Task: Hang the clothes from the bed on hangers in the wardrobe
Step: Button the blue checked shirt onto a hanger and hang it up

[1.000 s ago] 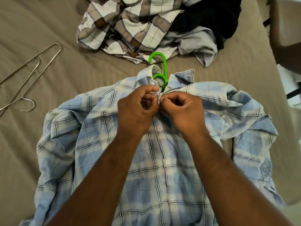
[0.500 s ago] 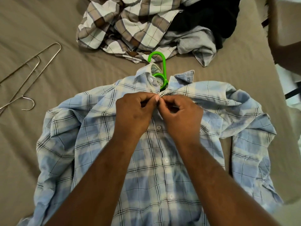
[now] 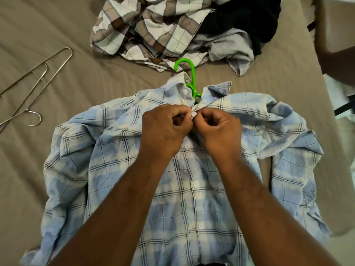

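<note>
In the head view, a white button (image 3: 194, 114), hidden half a second earlier, is now exposed where the soft blue plaid shirt (image 3: 119, 169), spread on the taupe bed (image 3: 48, 25), is pinched by the curled left hand (image 3: 163, 131) and right hand (image 3: 221, 131), the green plastic hanger (image 3: 189, 73) being concealed beneath the collar except for its hook.

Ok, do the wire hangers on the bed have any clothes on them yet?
No: both wire hangers lie bare on the bed sheet, apart from the blue plaid shirt and the clothes pile.
</note>
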